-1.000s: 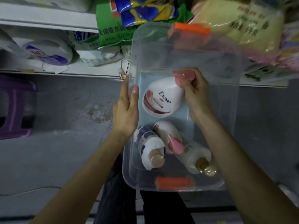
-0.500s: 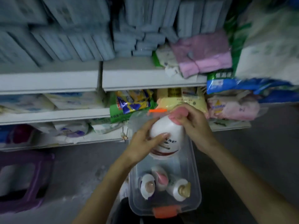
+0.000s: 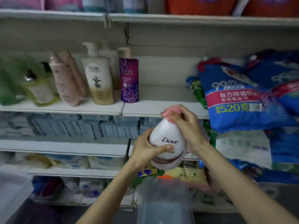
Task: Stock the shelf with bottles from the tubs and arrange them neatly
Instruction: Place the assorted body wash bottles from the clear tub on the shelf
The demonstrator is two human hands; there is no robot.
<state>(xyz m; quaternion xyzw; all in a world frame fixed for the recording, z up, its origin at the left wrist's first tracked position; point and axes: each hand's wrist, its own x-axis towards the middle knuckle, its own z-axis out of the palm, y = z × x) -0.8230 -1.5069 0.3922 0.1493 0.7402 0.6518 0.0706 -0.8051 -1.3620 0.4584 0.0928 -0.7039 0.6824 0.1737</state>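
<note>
Bottle point(image 3: 168, 138) is held low by left hand point(image 3: 144, 149), cap point(image 3: 171, 110) pinched by right hand point(image 3: 184, 123). Best stood upright beside the purple bottle point(image 3: 129, 80), label out.

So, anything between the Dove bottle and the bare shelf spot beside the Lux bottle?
Nothing visible. The left hand and right hand hold the Dove bottle below that shelf gap, bare between the Lux bottle and blue bags.

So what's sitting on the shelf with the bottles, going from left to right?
Something green and blurred → yellow bottle → pink bottles → Olay bottle → Lux bottle → bare shelf → blue bags.
</note>
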